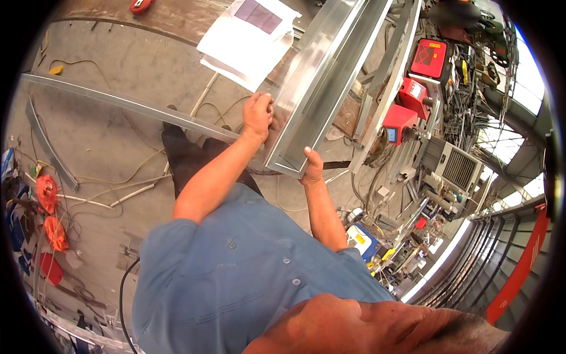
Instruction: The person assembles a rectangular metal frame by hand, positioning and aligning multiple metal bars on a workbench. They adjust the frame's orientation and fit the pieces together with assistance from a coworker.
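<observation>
Steadying the near end of a long, shiny sheet-metal channel (327, 88) right now, at least judging by the hold. Having it out in front of the chest, showing its open trough and running away past the top of the view. Not seeing enough to say if looking at one folded piece or two lying side by side.

Keeping the left hand (257, 115) up against the left side of the channel, a bit back from the near end, curling the fingers in like a loose fist. Honestly not able to tell if pinching the edge or just leaning on it. Gripping the right corner of the near end with the right hand (313, 167), pressing the thumb up along the outer wall and tucking the other fingers underneath, out of sight.

Calling this a holding-and-positioning step, tbh, not spotting any tool in either hand. For the next move, figuring on needing an even hold on both sides, guiding the end slowly to avoid twisting, and minding those thin-looking edges. Probably needing to firm up on the left first. Also watching out for the white paper sheet (239, 54) lying just left of the channel, and for the long metal bar (141, 108) stretching off leftward from near the left forearm.
</observation>
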{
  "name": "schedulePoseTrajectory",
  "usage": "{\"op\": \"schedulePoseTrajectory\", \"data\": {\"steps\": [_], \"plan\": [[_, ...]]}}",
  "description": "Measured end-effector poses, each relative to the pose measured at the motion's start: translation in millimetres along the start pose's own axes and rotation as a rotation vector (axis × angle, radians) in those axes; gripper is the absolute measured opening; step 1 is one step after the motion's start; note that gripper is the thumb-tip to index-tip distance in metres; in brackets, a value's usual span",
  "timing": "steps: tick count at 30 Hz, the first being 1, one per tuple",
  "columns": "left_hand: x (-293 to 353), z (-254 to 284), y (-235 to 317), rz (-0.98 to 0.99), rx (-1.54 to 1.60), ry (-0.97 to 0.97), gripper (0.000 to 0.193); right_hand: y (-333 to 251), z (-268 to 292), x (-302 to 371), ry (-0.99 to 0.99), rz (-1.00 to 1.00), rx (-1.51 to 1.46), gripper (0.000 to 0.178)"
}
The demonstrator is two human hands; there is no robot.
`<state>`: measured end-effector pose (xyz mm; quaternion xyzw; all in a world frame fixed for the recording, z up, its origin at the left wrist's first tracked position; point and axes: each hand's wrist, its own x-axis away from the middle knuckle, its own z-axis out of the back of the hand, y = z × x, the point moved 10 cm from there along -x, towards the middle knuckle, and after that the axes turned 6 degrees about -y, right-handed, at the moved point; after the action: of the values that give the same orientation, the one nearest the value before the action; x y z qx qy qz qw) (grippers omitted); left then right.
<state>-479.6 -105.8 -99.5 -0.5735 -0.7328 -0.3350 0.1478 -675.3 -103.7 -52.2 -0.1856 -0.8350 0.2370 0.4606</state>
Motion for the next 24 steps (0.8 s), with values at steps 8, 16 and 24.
{"op": "schedulePoseTrajectory", "data": {"steps": [8, 16, 24], "plan": [[-4.7, 2.6, 3.4, -0.102, -0.036, 0.041, 0.016, -5.7, 3.2, 2.0, 0.066, 0.079, 0.041, 0.06], [-9.1, -2.3, 1.7, -0.024, -0.059, -0.025, 0.015, -6.3, 4.0, 1.6, 0.072, 0.054, 0.033, 0.057], [16.9, -13.3, 32.4, -0.156, -0.985, -0.109, 0.057, -20.2, -1.6, 2.8, 0.085, 0.071, 0.139, 0.06]]}}
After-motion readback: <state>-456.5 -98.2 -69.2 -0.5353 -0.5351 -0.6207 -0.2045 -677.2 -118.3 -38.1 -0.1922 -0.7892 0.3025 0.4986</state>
